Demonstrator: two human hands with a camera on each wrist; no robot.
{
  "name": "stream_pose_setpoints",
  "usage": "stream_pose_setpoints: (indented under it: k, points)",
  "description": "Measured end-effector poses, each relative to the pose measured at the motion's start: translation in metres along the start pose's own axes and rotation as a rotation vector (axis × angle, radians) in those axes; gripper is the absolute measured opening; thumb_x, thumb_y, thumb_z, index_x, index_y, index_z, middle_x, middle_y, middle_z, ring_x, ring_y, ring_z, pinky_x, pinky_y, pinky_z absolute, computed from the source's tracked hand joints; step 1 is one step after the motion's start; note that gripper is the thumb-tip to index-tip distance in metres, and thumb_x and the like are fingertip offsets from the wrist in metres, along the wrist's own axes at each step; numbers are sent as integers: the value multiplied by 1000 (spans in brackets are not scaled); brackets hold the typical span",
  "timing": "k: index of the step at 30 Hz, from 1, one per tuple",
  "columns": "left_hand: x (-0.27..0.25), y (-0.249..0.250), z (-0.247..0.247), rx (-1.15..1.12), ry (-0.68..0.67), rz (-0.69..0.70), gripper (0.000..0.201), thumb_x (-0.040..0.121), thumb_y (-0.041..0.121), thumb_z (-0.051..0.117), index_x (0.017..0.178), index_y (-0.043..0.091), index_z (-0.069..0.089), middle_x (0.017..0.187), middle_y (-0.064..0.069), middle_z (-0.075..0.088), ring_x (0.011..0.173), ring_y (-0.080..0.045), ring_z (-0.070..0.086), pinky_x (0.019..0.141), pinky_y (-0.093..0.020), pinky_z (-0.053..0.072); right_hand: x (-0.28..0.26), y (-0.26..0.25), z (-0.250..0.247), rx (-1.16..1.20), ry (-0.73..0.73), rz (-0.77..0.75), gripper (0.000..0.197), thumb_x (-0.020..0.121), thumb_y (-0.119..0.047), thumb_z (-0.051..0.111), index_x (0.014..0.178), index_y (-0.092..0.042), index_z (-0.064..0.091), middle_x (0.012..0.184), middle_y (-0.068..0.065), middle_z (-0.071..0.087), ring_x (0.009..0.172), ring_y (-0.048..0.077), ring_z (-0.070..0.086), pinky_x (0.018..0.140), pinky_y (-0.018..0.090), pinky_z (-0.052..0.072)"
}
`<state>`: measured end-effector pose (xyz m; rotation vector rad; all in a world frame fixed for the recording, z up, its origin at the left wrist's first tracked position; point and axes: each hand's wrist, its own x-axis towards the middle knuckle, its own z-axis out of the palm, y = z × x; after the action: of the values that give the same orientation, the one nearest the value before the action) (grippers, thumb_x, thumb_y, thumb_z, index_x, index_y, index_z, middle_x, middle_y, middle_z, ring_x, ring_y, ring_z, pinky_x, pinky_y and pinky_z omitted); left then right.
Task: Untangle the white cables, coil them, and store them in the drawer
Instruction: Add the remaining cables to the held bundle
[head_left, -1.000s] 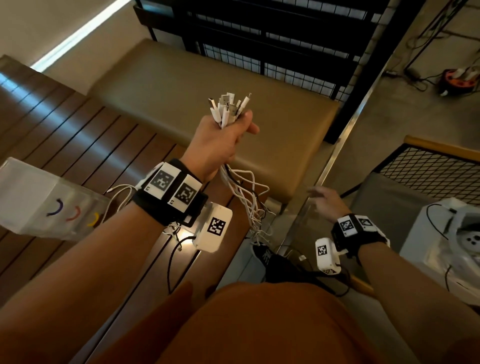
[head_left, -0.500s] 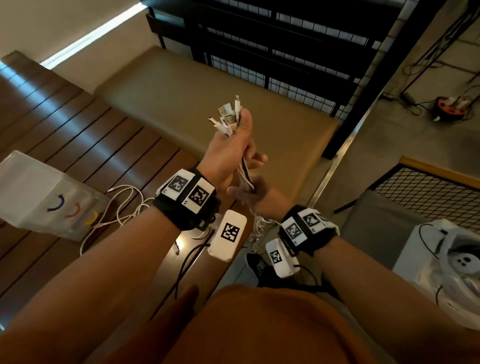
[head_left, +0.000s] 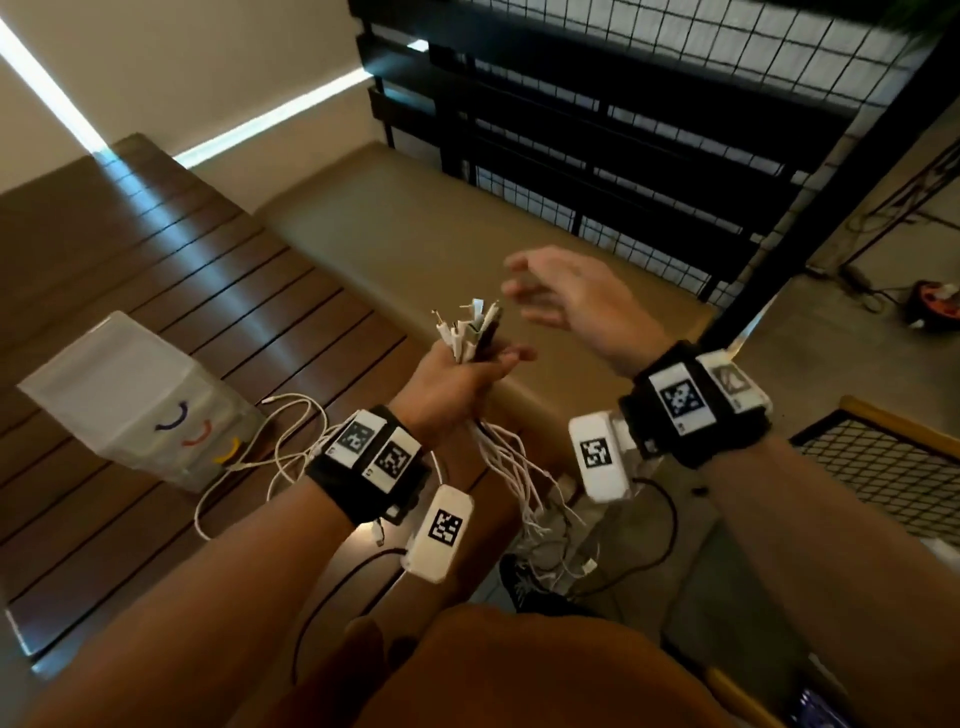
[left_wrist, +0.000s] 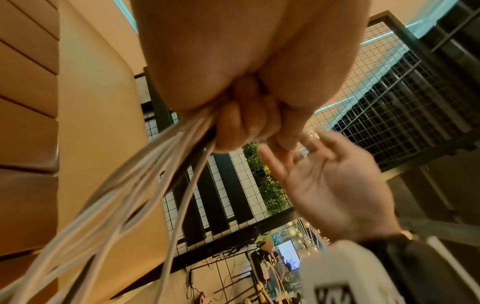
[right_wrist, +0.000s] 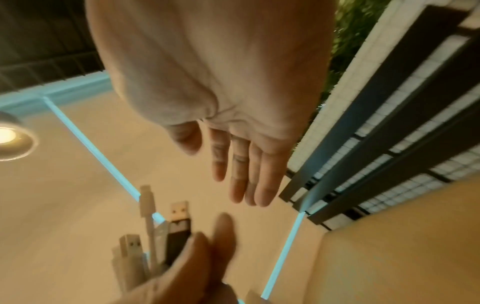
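Observation:
My left hand (head_left: 457, 374) grips a bundle of white cables (head_left: 470, 332) upright, plug ends sticking out above the fist and the strands (head_left: 511, 467) hanging below it. From the left wrist view the strands (left_wrist: 145, 185) run down out of the curled fingers (left_wrist: 246, 123). The plug ends (right_wrist: 161, 226) show in the right wrist view, one of them dark. My right hand (head_left: 550, 291) hovers open just right of and above the plugs, fingers spread, holding nothing. Another white cable (head_left: 291, 441) lies on the wooden top beside a small translucent drawer unit (head_left: 135, 400).
A dark slatted wooden table (head_left: 156, 291) is at the left, a tan padded bench (head_left: 415, 228) ahead. A black wire-mesh railing (head_left: 649, 130) stands behind it. Floor with cords and a reel (head_left: 930, 306) lies at the right.
My right hand let go of the strands below the left fist and rose to the right of the plug ends, now open. The left hand lowered a little, still gripping the bundle.

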<state>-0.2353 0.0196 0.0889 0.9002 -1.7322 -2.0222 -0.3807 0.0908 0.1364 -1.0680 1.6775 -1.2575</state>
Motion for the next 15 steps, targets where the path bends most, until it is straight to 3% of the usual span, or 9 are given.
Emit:
stream_pose_setpoints:
  k: [2, 4, 6, 9, 13, 15]
  points:
    - [-3, 1, -3, -11, 12, 15, 37, 95, 4, 51, 72, 23, 73, 85, -15, 57, 46, -10, 30, 39, -20, 27, 13, -19, 22, -85, -125, -75, 38, 103, -42, 28, 119, -24, 57, 117, -1, 62, 110, 8, 58, 96, 29, 46]
    - [-8, 1, -9, -9, 39, 22, 44, 91, -5, 46, 61, 22, 63, 59, -5, 46, 42, -9, 27, 37, -20, 26, 20, -31, 48, -211, -278, -120, 43, 102, -45, 29, 117, -21, 61, 114, -4, 63, 107, 6, 58, 94, 26, 45]
    - [-12, 1, -19, 20, 92, 8, 34, 87, -6, 43, 63, 17, 48, 49, 5, 34, 42, -10, 26, 38, -19, 26, 29, -35, 70, -335, -365, -163, 44, 103, -40, 33, 109, -14, 68, 108, -1, 67, 100, 8, 62, 91, 28, 48]
    - [-22, 0, -40, 87, 228, 24, 29, 87, -9, 42, 70, 14, 42, 48, 7, 35, 40, -8, 30, 38, -20, 29, 44, -34, 94, -477, -452, -223, 45, 103, -34, 37, 97, -2, 68, 97, 11, 69, 86, 19, 63, 84, 38, 50]
    - [-42, 2, -64, 134, 318, 70, 28, 83, -8, 46, 65, 14, 46, 38, 9, 38, 39, -8, 34, 39, -19, 30, 54, -34, 119, -583, -614, -299, 55, 102, -46, 28, 116, -5, 62, 115, 13, 65, 107, 25, 60, 97, 42, 46]
    - [-53, 5, -73, 149, 365, 30, 32, 90, -3, 48, 64, 15, 52, 39, 7, 43, 41, -12, 36, 42, -22, 31, 58, -42, 133, -462, -628, -304, 56, 99, -55, 26, 112, -18, 67, 114, 13, 68, 108, 23, 62, 98, 38, 47]
